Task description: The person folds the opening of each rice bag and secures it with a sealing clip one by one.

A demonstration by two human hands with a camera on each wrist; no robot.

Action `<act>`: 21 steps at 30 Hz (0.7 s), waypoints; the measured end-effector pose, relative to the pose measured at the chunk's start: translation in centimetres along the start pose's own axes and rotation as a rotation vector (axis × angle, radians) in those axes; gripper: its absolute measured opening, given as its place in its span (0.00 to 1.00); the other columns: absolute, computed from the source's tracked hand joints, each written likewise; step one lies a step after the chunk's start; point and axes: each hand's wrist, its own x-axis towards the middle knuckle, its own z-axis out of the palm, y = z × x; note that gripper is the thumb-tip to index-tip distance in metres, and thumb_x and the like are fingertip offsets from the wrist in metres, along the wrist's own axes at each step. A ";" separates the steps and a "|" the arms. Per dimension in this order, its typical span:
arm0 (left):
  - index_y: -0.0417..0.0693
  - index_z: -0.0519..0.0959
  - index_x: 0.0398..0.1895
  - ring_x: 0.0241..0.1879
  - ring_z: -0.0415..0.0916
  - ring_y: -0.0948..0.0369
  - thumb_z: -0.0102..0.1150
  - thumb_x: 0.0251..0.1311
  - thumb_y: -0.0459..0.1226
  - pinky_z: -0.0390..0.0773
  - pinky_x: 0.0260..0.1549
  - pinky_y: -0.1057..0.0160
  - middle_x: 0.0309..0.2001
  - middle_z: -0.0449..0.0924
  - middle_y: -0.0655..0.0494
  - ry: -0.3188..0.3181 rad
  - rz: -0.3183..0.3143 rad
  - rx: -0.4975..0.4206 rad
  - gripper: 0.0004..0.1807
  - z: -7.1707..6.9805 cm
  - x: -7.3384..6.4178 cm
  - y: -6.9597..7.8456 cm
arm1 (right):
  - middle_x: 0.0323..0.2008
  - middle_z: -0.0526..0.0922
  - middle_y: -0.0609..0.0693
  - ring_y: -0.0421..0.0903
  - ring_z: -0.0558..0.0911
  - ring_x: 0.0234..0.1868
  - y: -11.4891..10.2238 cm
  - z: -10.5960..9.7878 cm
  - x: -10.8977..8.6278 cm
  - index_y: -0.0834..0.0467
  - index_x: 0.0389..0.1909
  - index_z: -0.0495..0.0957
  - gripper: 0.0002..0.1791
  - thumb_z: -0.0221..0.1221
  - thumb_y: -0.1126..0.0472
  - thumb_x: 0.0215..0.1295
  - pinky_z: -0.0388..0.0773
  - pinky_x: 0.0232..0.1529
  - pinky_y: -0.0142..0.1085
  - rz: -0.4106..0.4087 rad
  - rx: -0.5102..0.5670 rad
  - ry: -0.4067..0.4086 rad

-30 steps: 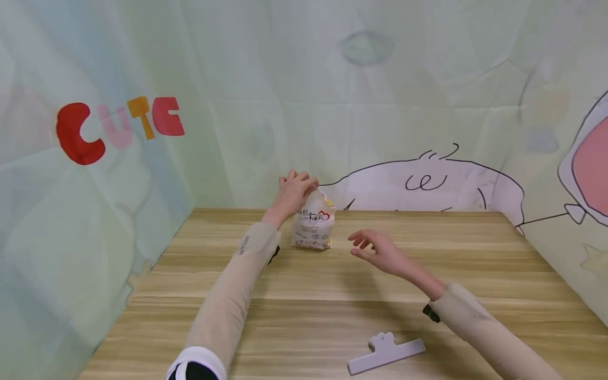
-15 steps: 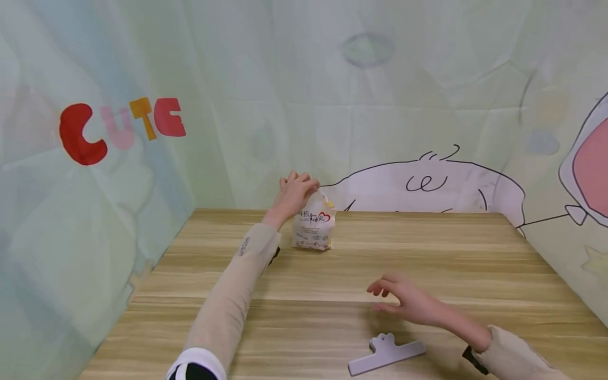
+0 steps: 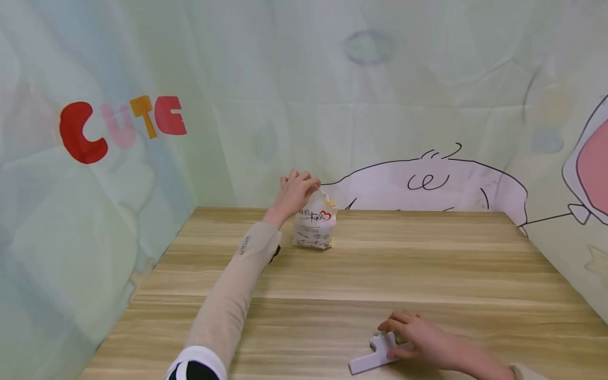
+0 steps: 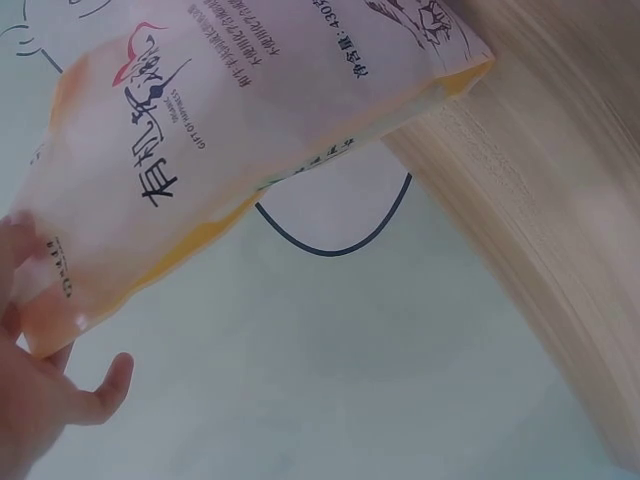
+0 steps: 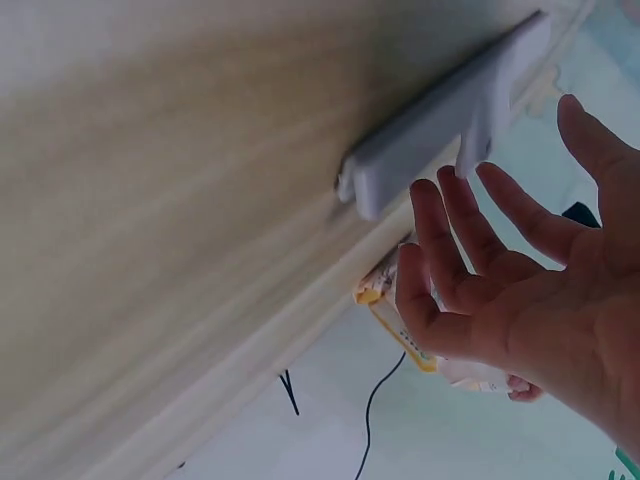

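Note:
A white printed pouch (image 3: pixel 313 229) with dark lettering, a red heart and yellow edges stands upright toward the back of the wooden table. My left hand (image 3: pixel 295 192) pinches its top corner; the left wrist view shows the fingertips on the pouch's (image 4: pixel 220 120) narrow end, one finger sticking out free. Nearer the front, a pale grey bag clip (image 3: pixel 368 361), with a long bar and a wavy-edged handle, lies flat. Over its right end is my right hand (image 3: pixel 423 340), hiding part of the bar. In the right wrist view that hand's fingers (image 5: pixel 445 250) are spread and loosely bent beside the clip (image 5: pixel 430 140).
The wooden table (image 3: pixel 266 327) meets a pale printed cloth backdrop (image 3: pixel 266 95) behind and at both sides. Colourful letters decorate the backdrop's left part, and a white cartoon outline sits behind the table's back edge.
My right hand has come back from near the pouch, toward the front, and is now over the clip. My left hand and the pouch have stayed in place.

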 end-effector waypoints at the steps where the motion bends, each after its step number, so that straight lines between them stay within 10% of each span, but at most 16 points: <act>1: 0.55 0.78 0.42 0.38 0.61 0.56 0.46 0.63 0.41 0.57 0.37 0.56 0.37 0.75 0.55 0.001 0.001 -0.001 0.11 0.0 0.0 0.0 | 0.37 0.74 0.38 0.31 0.70 0.36 -0.1 0.2 -0.2 0.51 0.43 0.75 0.22 0.54 0.40 0.55 0.66 0.34 0.34 -0.008 -0.015 0.009; 14: 0.54 0.78 0.42 0.38 0.62 0.56 0.46 0.63 0.40 0.58 0.37 0.56 0.36 0.75 0.55 0.006 0.003 0.000 0.11 -0.2 -0.1 0.0 | 0.36 0.73 0.40 0.36 0.72 0.37 -0.2 1.9 -0.5 0.51 0.41 0.72 0.24 0.67 0.50 0.41 0.66 0.31 0.33 -0.091 -0.139 0.164; 21: 0.55 0.78 0.42 0.38 0.61 0.56 0.45 0.63 0.40 0.58 0.37 0.56 0.36 0.74 0.56 -0.008 -0.003 0.005 0.11 -0.2 -0.1 0.1 | 0.33 0.74 0.41 0.33 0.73 0.34 0.1 1.8 0.0 0.52 0.32 0.72 0.14 0.65 0.62 0.45 0.70 0.29 0.25 -0.149 0.034 0.224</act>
